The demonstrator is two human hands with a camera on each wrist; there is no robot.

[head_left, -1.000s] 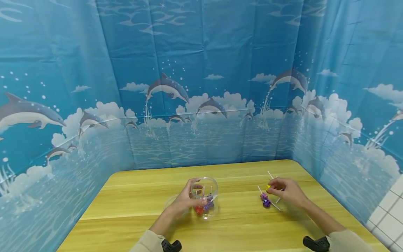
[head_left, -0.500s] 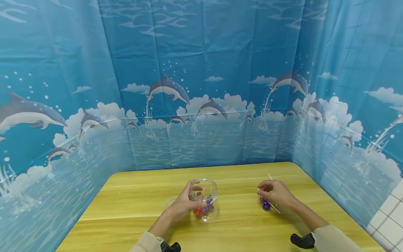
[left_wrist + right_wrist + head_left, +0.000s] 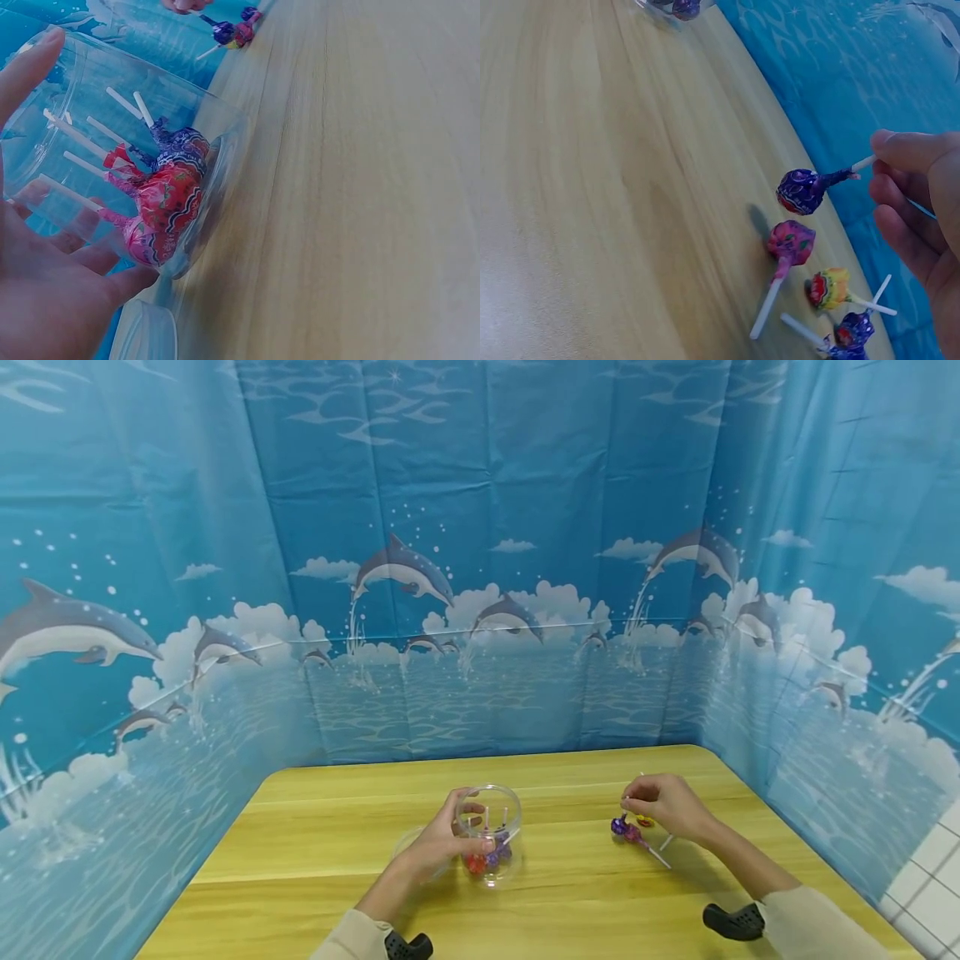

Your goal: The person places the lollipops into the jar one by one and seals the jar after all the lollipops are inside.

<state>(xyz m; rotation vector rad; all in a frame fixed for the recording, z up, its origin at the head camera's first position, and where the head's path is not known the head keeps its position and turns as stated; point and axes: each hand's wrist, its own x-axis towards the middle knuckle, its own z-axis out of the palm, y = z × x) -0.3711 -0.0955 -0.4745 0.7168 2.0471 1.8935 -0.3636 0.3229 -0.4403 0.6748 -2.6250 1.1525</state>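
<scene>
My left hand (image 3: pixel 435 845) holds a clear plastic jar (image 3: pixel 490 882) upright on the table, thumb and fingers spread round its wall. Inside, several wrapped lollipops (image 3: pixel 171 196) stand heads down, red, pink and purple, sticks up. Over to the right, my right hand (image 3: pixel 672 803) pinches the stick of a purple lollipop (image 3: pixel 802 191) between thumb and forefinger, its head hanging downward. Below it on the table lie a pink lollipop (image 3: pixel 790 243), a yellow lollipop (image 3: pixel 830 289) and another purple lollipop (image 3: pixel 853 330).
A clear round lid (image 3: pixel 154 330) lies on the table beside the jar, partly behind my left hand in the head view. The wooden table (image 3: pixel 330 810) meets a blue dolphin-print curtain (image 3: pixel 480 702) at its back and sides.
My right hand has gone from beside the yellow lollipop to the purple one, which now hangs by its stick from the fingers. My left hand stays on the jar.
</scene>
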